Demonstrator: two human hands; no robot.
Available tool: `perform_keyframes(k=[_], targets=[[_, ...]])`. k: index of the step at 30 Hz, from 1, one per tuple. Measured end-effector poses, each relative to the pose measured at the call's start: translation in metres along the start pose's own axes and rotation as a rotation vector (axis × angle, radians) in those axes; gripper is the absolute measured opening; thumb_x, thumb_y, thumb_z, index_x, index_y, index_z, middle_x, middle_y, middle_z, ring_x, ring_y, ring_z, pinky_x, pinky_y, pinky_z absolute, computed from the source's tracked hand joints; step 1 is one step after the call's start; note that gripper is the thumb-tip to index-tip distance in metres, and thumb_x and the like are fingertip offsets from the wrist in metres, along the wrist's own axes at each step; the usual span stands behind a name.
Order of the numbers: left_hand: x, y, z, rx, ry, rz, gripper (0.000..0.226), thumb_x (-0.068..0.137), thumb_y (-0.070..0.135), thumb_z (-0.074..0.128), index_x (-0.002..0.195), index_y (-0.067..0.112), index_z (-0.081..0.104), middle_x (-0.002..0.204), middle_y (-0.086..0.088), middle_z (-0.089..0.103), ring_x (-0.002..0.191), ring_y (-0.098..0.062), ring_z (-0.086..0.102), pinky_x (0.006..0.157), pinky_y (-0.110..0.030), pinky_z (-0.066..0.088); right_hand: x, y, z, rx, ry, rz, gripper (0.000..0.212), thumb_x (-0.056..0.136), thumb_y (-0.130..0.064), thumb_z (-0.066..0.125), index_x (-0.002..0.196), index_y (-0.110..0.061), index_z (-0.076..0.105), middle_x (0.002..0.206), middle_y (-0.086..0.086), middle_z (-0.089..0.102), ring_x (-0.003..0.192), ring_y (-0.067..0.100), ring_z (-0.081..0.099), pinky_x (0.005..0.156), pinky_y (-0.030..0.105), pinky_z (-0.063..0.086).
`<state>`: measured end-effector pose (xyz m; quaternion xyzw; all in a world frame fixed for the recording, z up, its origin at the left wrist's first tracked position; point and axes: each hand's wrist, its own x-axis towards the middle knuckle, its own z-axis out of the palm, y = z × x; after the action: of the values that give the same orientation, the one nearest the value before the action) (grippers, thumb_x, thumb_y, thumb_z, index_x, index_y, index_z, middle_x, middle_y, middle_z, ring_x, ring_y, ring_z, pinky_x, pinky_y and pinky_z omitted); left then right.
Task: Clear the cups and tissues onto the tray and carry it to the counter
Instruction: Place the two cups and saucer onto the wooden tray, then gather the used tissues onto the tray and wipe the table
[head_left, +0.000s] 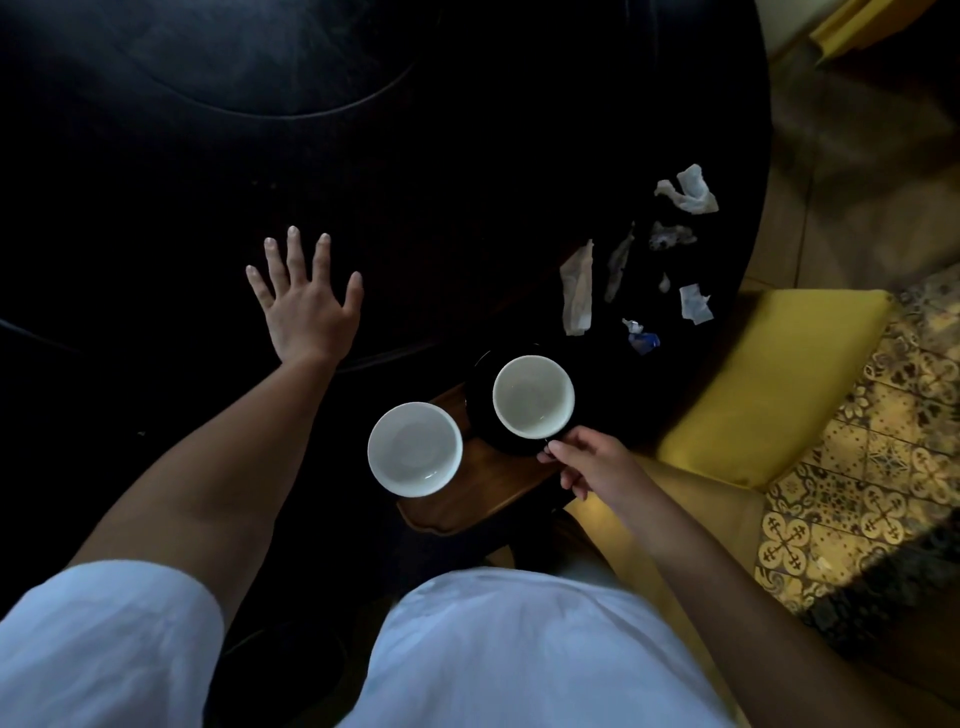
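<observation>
Wooden tray (483, 493) overhangs table (156, 208) edge; right grip (587, 462) pinches cup (533, 397) handle; left grip (304, 301) spread flat.

Too dark across the table (208, 156) to tell surface detail. Hidden under both cups (533, 396): much of the wooden tray (483, 493). Near-invisible black saucer (480, 395). Cut off at right edge: yellow chair (769, 374).

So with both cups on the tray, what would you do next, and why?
Probably let go of the right cup and reach the right hand for the tissues. Both cups already sit on the tray, while the crumpled tissues lie scattered on the dark table. The left hand rests flat there, holding nothing.
</observation>
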<state>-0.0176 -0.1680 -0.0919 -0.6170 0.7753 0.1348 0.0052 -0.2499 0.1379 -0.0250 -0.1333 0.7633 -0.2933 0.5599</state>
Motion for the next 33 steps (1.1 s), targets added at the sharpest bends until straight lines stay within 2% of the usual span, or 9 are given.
perform_keyframes(k=[7, 16, 19, 21, 23, 25, 27, 30, 33], targets=[[-0.001, 0.001, -0.002, -0.009, -0.013, -0.001, 0.072, 0.102, 0.065, 0.022, 0.164, 0.028, 0.017, 0.173, -0.006, 0.003, 0.159, -0.029, -0.009, 0.126, -0.057, -0.006, 0.002, 0.009, -0.004, -0.061, 0.016, 0.001, 0.019, 0.098, -0.013, 0.065, 0.105, 0.004, 0.065, 0.095, 0.019, 0.076, 0.045, 0.010, 0.049, 0.040, 0.023, 0.035], [0.001, 0.003, -0.006, -0.038, -0.059, -0.003, 0.072, 0.102, 0.065, 0.027, 0.164, 0.030, 0.016, 0.173, -0.005, 0.000, 0.158, -0.028, -0.012, 0.125, -0.056, -0.010, 0.003, 0.006, -0.008, -0.155, -0.034, -0.022, 0.014, 0.098, -0.018, 0.065, 0.099, -0.004, 0.067, 0.092, 0.012, 0.077, 0.052, 0.011, 0.057, 0.044, 0.025, 0.039], [0.004, 0.006, -0.010, -0.055, -0.070, -0.012, 0.071, 0.102, 0.062, 0.033, 0.163, 0.029, 0.019, 0.173, -0.007, 0.001, 0.159, -0.029, -0.010, 0.125, -0.057, -0.008, 0.000, 0.002, -0.017, -0.180, -0.058, -0.039, 0.017, 0.097, -0.019, 0.065, 0.105, -0.004, 0.065, 0.095, 0.012, 0.076, 0.061, 0.014, 0.063, 0.048, 0.025, 0.045], [0.007, 0.012, -0.016, -0.055, -0.094, -0.033, 0.070, 0.103, 0.057, 0.039, 0.163, 0.026, 0.021, 0.172, -0.010, 0.005, 0.159, -0.033, -0.005, 0.124, -0.058, -0.003, -0.003, -0.002, -0.032, -0.161, -0.046, -0.057, 0.019, 0.096, -0.019, 0.066, 0.113, -0.010, 0.063, 0.099, 0.014, 0.074, 0.066, 0.017, 0.067, 0.051, 0.027, 0.049], [0.006, 0.026, -0.026, -0.086, -0.100, -0.048, 0.070, 0.102, 0.049, 0.049, 0.162, 0.020, 0.026, 0.170, -0.017, 0.013, 0.157, -0.037, 0.007, 0.125, -0.058, 0.008, -0.004, -0.009, -0.056, -0.110, 0.007, -0.088, 0.020, 0.096, -0.016, 0.067, 0.115, -0.012, 0.063, 0.100, 0.018, 0.071, 0.070, 0.018, 0.067, 0.054, 0.028, 0.051], [-0.002, 0.051, -0.035, -0.171, -0.033, 0.029, 0.072, 0.099, 0.040, 0.059, 0.159, 0.014, 0.031, 0.166, -0.021, 0.025, 0.153, -0.040, 0.023, 0.123, -0.055, 0.022, 0.000, -0.020, -0.088, -0.078, 0.059, -0.145, 0.018, 0.097, -0.015, 0.066, 0.114, -0.014, 0.063, 0.100, 0.017, 0.068, 0.073, 0.017, 0.066, 0.054, 0.027, 0.052], [-0.017, 0.087, -0.041, -0.233, 0.024, 0.180, 0.073, 0.095, 0.033, 0.066, 0.158, 0.012, 0.035, 0.162, -0.020, 0.033, 0.148, -0.040, 0.033, 0.119, -0.052, 0.029, 0.007, -0.035, -0.122, -0.108, 0.099, -0.217, 0.022, 0.098, -0.014, 0.065, 0.119, -0.013, 0.062, 0.104, 0.013, 0.067, 0.077, 0.017, 0.067, 0.056, 0.026, 0.054], [-0.042, 0.148, -0.037, -0.244, 0.016, 0.347, 0.072, 0.091, 0.029, 0.071, 0.156, 0.016, 0.041, 0.160, -0.018, 0.039, 0.141, -0.042, 0.041, 0.113, -0.051, 0.036, 0.027, -0.055, -0.173, -0.219, 0.133, -0.281, 0.036, 0.099, -0.020, 0.063, 0.134, -0.015, 0.056, 0.118, 0.005, 0.064, 0.094, 0.018, 0.067, 0.071, 0.033, 0.058], [-0.056, 0.206, -0.027, -0.205, -0.059, 0.383, 0.069, 0.092, 0.036, 0.068, 0.155, 0.025, 0.042, 0.157, -0.014, 0.043, 0.134, -0.040, 0.048, 0.106, -0.050, 0.044, 0.056, -0.066, -0.217, -0.411, 0.175, -0.338, 0.050, 0.098, -0.030, 0.065, 0.145, -0.024, 0.049, 0.132, 0.002, 0.057, 0.107, 0.022, 0.062, 0.089, 0.044, 0.056]])
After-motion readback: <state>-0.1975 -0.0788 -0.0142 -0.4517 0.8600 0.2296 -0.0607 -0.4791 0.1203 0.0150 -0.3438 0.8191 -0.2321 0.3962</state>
